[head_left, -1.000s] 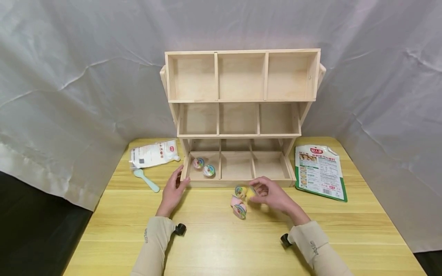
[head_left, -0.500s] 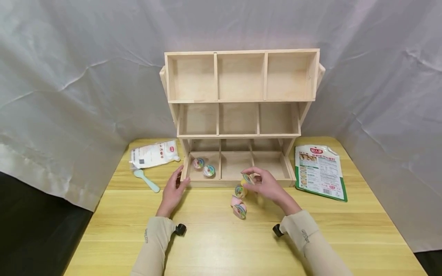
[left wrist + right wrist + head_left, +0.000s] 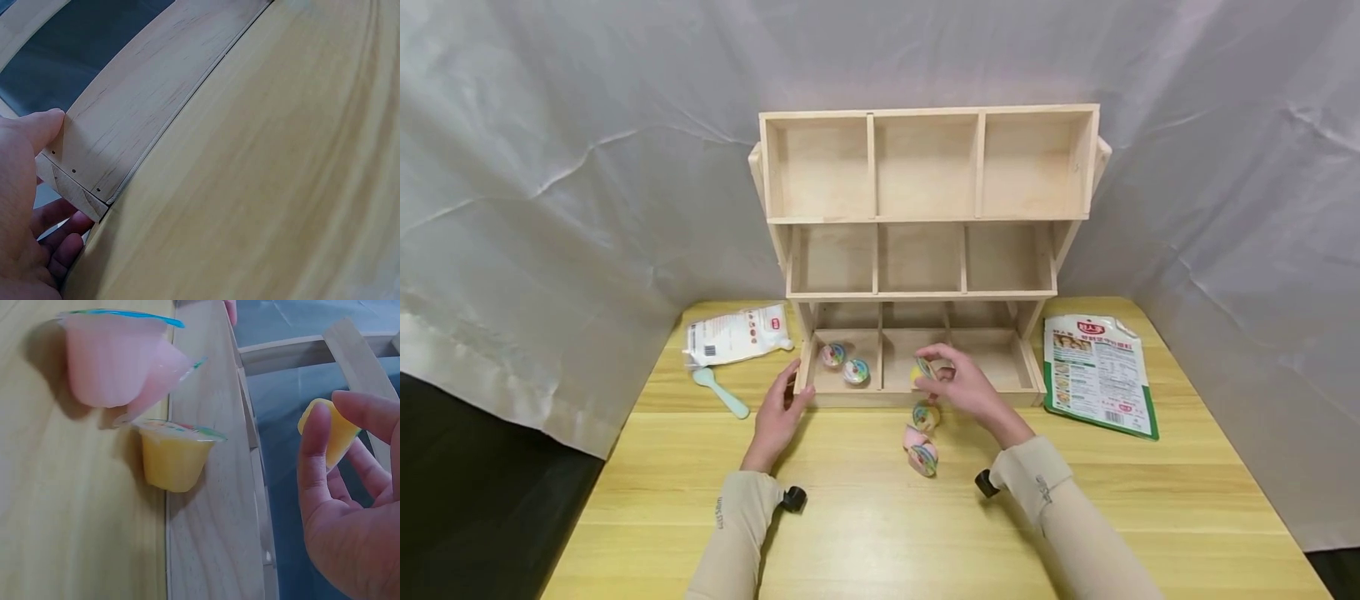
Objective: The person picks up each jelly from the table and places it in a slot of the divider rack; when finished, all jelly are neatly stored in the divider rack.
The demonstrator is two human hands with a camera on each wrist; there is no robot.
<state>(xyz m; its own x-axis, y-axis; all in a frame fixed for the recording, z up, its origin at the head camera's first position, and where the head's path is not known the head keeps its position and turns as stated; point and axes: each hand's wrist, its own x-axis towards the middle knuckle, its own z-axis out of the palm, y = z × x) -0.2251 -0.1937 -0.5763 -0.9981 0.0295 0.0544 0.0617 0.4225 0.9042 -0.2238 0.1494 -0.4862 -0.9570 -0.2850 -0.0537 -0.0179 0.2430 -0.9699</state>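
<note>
A small yellow jelly cup in clear plastic with a bluish-green film lid (image 3: 339, 442) is pinched, tilted, between the thumb and fingers of the right hand (image 3: 964, 385), at the front of the middle bottom compartment (image 3: 908, 348) of a pale wooden three-tier rack (image 3: 921, 297); its exact height is hard to tell. A light pinch likely suits it, since hard squeezing could dent the thin wall; turning the lid upward before release should help it sit flat. The left hand (image 3: 775, 423) grips the rack's lower front corner, thumb in front and fingers round the side, which probably keeps it steady. Just nearer the person than the right hand, a second yellow jelly cup (image 3: 926, 415) and two pink jelly cups (image 3: 922, 459) sit close together, so the wrist is best kept high. Ahead and right of the left hand, two round cups with multicoloured lids (image 3: 856, 372) occupy the left compartment. Beyond that hand lie a white printed pouch (image 3: 737, 334) and a mint-green plastic spoon (image 3: 721, 392); right of the right hand, a green-and-white printed packet (image 3: 1101, 375).
</note>
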